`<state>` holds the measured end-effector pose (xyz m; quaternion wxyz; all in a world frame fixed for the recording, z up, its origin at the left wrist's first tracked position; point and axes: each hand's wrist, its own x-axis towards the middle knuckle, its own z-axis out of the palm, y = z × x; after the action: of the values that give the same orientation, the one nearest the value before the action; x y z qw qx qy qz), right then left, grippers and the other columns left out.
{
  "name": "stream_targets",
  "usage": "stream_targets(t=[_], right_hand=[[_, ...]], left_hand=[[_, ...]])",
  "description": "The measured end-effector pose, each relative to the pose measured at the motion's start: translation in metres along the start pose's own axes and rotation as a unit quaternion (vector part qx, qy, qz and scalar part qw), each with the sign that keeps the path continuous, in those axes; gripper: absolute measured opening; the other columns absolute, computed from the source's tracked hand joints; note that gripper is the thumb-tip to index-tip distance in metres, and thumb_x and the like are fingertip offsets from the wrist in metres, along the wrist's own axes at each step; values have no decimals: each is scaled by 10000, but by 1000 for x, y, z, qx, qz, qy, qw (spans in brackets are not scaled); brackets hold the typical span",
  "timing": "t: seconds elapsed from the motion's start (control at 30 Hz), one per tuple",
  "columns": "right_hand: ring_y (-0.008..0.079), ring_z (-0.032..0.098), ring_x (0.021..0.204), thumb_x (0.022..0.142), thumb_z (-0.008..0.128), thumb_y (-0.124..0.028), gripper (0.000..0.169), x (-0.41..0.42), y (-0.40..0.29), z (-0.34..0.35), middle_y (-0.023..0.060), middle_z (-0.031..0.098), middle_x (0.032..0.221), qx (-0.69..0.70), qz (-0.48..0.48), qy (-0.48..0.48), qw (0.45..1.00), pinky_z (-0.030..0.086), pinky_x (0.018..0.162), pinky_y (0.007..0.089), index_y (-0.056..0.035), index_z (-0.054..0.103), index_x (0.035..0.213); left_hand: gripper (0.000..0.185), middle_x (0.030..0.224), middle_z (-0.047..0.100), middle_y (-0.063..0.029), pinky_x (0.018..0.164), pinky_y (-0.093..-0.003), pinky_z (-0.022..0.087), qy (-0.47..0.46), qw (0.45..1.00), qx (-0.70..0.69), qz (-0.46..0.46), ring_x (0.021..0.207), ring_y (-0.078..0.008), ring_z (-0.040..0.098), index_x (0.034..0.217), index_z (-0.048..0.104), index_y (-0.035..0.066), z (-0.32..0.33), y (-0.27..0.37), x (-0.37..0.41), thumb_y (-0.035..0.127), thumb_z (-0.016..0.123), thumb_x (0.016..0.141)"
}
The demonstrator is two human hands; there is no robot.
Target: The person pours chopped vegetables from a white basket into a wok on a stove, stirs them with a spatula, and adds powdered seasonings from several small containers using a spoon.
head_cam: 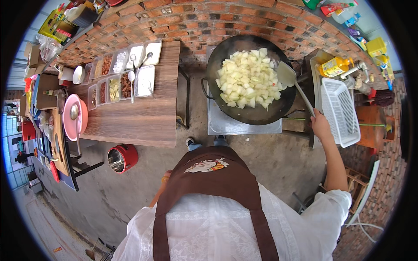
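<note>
A large black wok (pixel 241 115) sits on a metal stove stand (pixel 225 127), with faint steam over it. It holds a heap of pale, chopped vegetable pieces (pixel 249 78). My right hand (pixel 320 124) is closed around the handle of a metal wok spatula (pixel 287 74), whose blade rests at the right side of the heap. My left hand (pixel 167 174) hangs beside the brown apron, mostly hidden by it; what its fingers do does not show.
Left stands a wooden table (pixel 130 124) with several seasoning containers (pixel 145 81) and a pink basin (pixel 85 114) holding a ladle. A red pot (pixel 130 158) is on the floor. On the right are a white plastic basket (pixel 356 130) and an oil bottle (pixel 333 67). A brick wall (pixel 196 19) rises behind.
</note>
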<state>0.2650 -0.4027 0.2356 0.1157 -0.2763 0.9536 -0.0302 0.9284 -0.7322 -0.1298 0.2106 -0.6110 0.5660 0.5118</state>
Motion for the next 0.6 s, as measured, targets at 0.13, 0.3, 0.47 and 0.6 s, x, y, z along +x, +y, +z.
stream_targets(t=[0.13,0.3,0.47,0.6], right_hand=[[138,467,414,846,495,-112,149,40,-4,-12,36,443,541,226,106,-260,933,399,387,278,-10,504,953],[84,377,359,788,568,-52,240,61,-67,50,-8,398,513,372,65,-341,861,308,321,238,-17,493,1013],[61,355,356,780,562,-17,359,24,-101,75,-22,391,508,503,92,-335,791,288,316,225,-20,457,1124],[56,370,362,780,541,5,398,-3,-111,28,-16,413,544,464,85,-322,820,305,307,215,-22,442,1164]], left_hand=[[379,853,638,-102,704,-293,451,3,1000,10,30,813,-168,586,919,623,54,-11,-24,-26,388,589,745],[374,810,640,-100,689,-292,455,27,995,-96,-27,779,-158,592,911,630,65,5,-75,-41,401,573,756],[344,794,639,-103,672,-292,460,53,989,-124,-67,757,-161,596,904,630,72,20,-101,-22,381,549,778],[322,786,639,-103,666,-293,462,5,990,-131,-54,748,-168,597,896,629,69,18,-73,-20,359,546,781]])
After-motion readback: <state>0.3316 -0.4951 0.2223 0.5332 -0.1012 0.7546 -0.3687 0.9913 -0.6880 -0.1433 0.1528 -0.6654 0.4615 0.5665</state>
